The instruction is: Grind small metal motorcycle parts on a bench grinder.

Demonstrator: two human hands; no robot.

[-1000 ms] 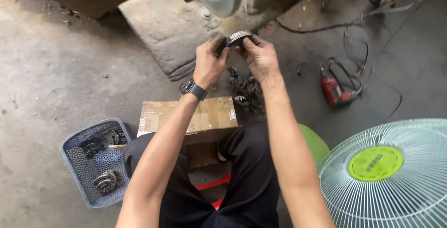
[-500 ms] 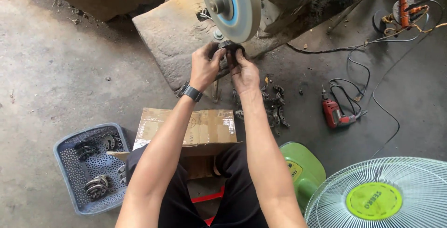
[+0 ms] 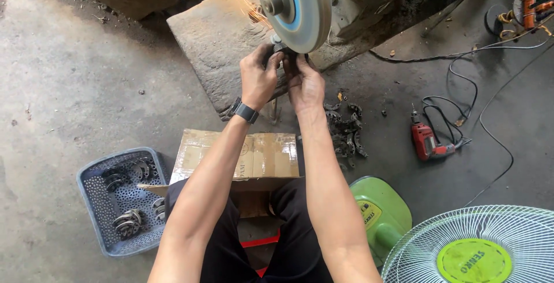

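Observation:
Both my hands hold one small dark curved metal part (image 3: 283,56) against the lower rim of a spinning grinding wheel (image 3: 295,7) with a blue centre. My left hand (image 3: 258,76), with a black watch on its wrist, grips the part from the left. My right hand (image 3: 304,84) grips it from the right. Orange sparks (image 3: 242,0) fly up and to the left of the wheel. Most of the part is hidden by my fingers.
A grey plastic basket (image 3: 95,199) with several curved metal parts sits at lower left. A cardboard box (image 3: 262,156) lies before my knees. A pile of dark parts (image 3: 346,128), a red drill (image 3: 424,141), cables and a green fan (image 3: 473,248) are on the right.
My hands moved up with the part to the wheel's rim, and sparks now fly. The view has tilted so the wheel sits nearer the centre.

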